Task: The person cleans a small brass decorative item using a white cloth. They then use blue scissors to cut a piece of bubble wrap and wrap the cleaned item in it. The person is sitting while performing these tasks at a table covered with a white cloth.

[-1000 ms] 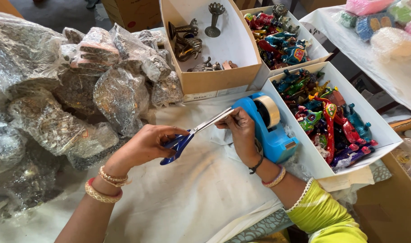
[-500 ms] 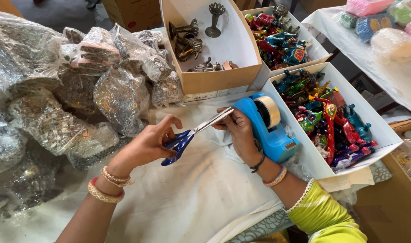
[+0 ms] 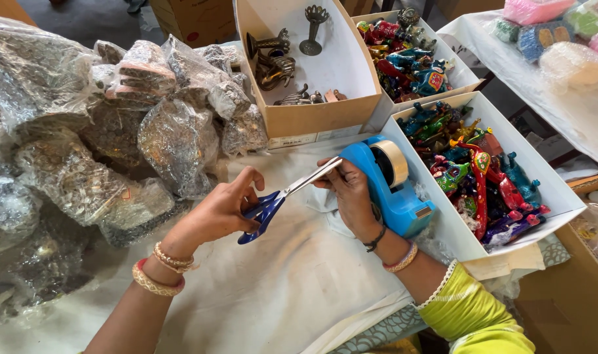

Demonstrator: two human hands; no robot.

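White cloth [image 3: 292, 288] covers the work surface across the lower middle of the frame. Your left hand [image 3: 220, 213] grips blue-handled scissors [image 3: 282, 196] at center frame, fingers through the loops, blades nearly closed and pointing up-right toward your right hand [image 3: 351, 196]. That right hand is clenched around something small at the blade tips — cannot tell what, it's hidden by the fingers — and it rests against a blue tape dispenser [image 3: 390, 187] just right of center. Bangles on both wrists, yellow-green sleeve [image 3: 476, 314] at lower right.

Right of the dispenser, touching it, a white box [image 3: 561, 190] holds painted animal figurines [image 3: 482, 174]; a second box of them [image 3: 410, 52] sits at upper right. Top center, a tan cardboard box [image 3: 312, 118] holds dark metal pieces [image 3: 272, 62]. Upper left and left edge — a heap of plastic-wrapped bundles [image 3: 82, 151]. Pink and blue wrapped items [image 3: 541, 33] sit in the far upper-right corner.
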